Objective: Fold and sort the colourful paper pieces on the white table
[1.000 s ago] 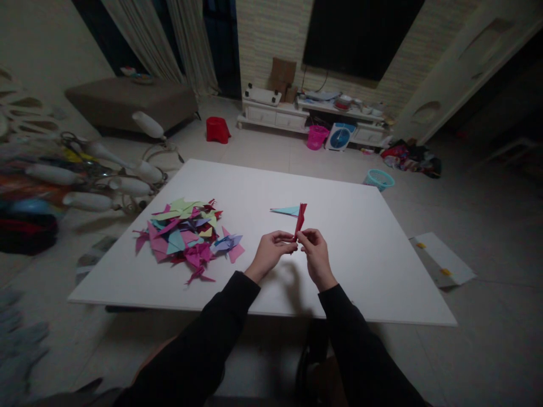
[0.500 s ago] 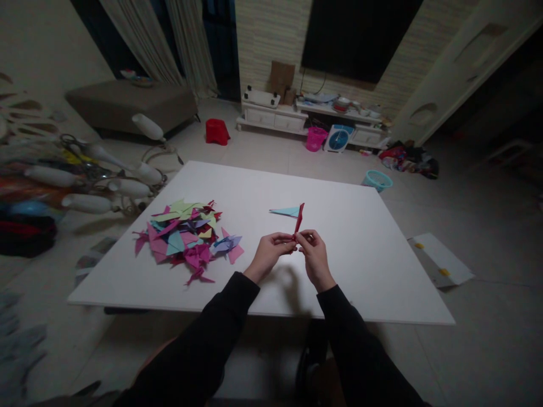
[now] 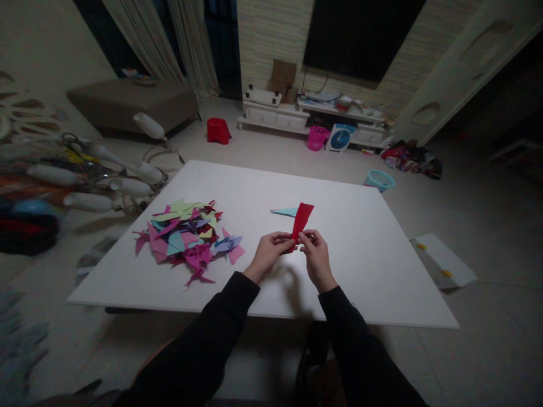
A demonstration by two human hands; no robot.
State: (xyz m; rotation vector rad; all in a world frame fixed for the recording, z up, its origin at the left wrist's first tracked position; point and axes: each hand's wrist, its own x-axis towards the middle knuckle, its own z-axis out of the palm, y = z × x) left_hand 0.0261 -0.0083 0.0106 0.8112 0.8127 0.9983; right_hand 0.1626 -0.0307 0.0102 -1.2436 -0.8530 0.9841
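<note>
On the left of the white tabletop [image 3: 360, 282], one heap of folded paper [image 3: 186, 233] is spread in green, pink, magenta, blue, purple, yellow and red; its pieces are too overlapped to be counted. On the floor at the far side, one red stool [image 3: 218, 131] is seen. At the heap's right edge, one lavender-blue folded piece [image 3: 228, 245] is laid. Two hands are seen above the middle of the tabletop. By the left hand [image 3: 271, 253], the lower end of one red folded paper [image 3: 302, 219] is pinched between thumb and fingers. One light-blue folded paper [image 3: 285, 212] is laid beyond, narrowed to a point at its left, its right end partly covered by the red one. The red paper is held upright, slim, creased, widened toward its top; its base is hidden by fingers. It is also gripped by the right hand's [image 3: 316, 258] fingertips. Farther right, one turquoise basket [image 3: 379, 180] is seen on the floor.
</note>
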